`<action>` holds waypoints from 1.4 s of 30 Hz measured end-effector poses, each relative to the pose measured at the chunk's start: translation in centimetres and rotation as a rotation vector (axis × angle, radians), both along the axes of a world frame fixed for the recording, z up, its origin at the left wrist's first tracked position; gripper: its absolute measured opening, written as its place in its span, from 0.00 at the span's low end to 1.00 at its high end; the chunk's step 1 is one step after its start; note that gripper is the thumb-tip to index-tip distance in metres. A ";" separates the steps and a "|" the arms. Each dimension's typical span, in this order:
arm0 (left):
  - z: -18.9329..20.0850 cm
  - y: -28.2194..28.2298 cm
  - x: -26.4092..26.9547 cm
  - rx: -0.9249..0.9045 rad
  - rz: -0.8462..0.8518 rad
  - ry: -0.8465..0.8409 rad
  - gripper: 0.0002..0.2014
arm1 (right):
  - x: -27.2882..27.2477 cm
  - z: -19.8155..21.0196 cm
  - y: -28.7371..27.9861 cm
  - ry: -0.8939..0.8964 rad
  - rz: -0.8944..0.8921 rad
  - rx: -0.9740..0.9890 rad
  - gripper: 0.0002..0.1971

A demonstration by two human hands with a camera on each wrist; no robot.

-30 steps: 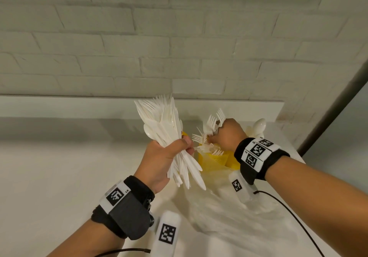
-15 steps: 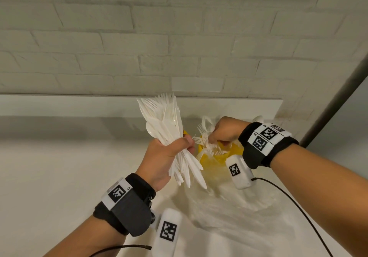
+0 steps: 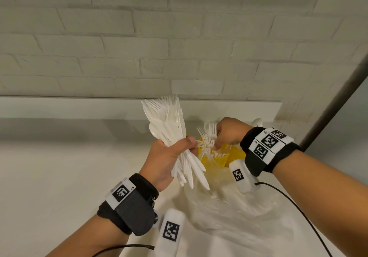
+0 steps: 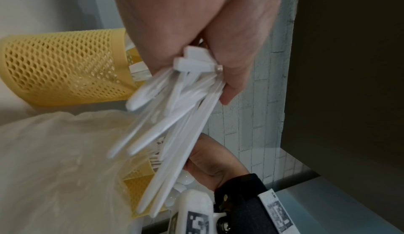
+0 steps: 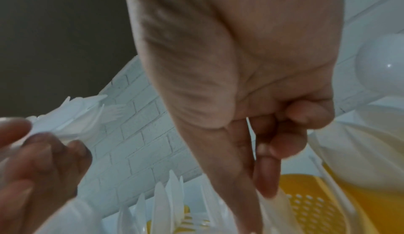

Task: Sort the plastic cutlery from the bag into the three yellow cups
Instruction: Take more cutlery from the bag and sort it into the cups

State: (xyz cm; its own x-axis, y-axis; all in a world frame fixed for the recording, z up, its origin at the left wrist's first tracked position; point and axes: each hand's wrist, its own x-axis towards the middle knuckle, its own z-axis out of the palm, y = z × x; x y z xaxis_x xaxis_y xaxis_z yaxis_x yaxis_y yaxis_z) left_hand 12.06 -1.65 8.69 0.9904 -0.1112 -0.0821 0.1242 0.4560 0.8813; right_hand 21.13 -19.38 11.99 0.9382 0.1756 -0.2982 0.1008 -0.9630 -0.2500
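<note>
My left hand (image 3: 185, 145) grips a thick bundle of white plastic cutlery (image 3: 169, 123), tines up and handles (image 4: 174, 120) fanning down over the bag. To its right, my right hand (image 3: 217, 143) reaches down over the yellow cups (image 3: 221, 158); thumb and forefinger pinch a white fork (image 3: 212, 131) among several forks (image 5: 170, 194) standing in the middle cup. In the left wrist view a yellow mesh cup (image 4: 65, 68) stands behind the bundle, and a second cup (image 4: 140, 182) sits partly behind the bag. A spoon bowl (image 5: 382, 65) pokes out of the far right cup.
The crumpled clear plastic bag (image 3: 229, 213) lies on the white counter (image 3: 59, 177) just in front of the cups. A white brick wall (image 3: 179, 37) with a low ledge rises right behind them. A dark post (image 3: 338, 97) stands at the right.
My right hand has brought its raised forks down towards the middle cup and turned its wrist up. The left hand and its bundle have hardly moved.
</note>
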 end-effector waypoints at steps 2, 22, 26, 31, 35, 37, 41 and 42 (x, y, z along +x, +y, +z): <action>0.0 -0.1 0.0 -0.008 -0.010 0.006 0.04 | 0.0 -0.1 -0.2 0.043 -0.010 0.037 0.14; 1.7 -2.8 0.2 -0.082 0.053 0.076 0.26 | -8.4 1.2 2.4 -0.211 0.082 0.742 0.17; 1.8 -2.8 -0.2 -0.082 0.012 0.039 0.26 | -8.7 0.7 2.2 -0.208 0.048 0.821 0.13; 2.0 -3.4 -0.4 -0.080 -0.008 0.033 0.24 | -9.4 -0.6 2.9 -0.366 0.058 0.667 0.12; 1.7 -4.0 -0.8 -0.090 -0.018 -0.040 0.17 | -9.6 -1.0 3.0 -0.379 -0.052 0.811 0.12; 1.6 -4.3 -1.0 -0.074 -0.020 -0.076 0.15 | -9.9 -1.0 2.9 -0.335 -0.115 0.924 0.12; 0.9 -4.2 -1.2 -0.054 -0.029 -0.097 0.15 | -10.2 -0.6 2.2 -0.154 -0.207 1.105 0.13; 0.8 -4.1 -1.3 -0.052 -0.036 -0.095 0.15 | -10.3 -0.4 2.0 -0.106 -0.212 1.128 0.14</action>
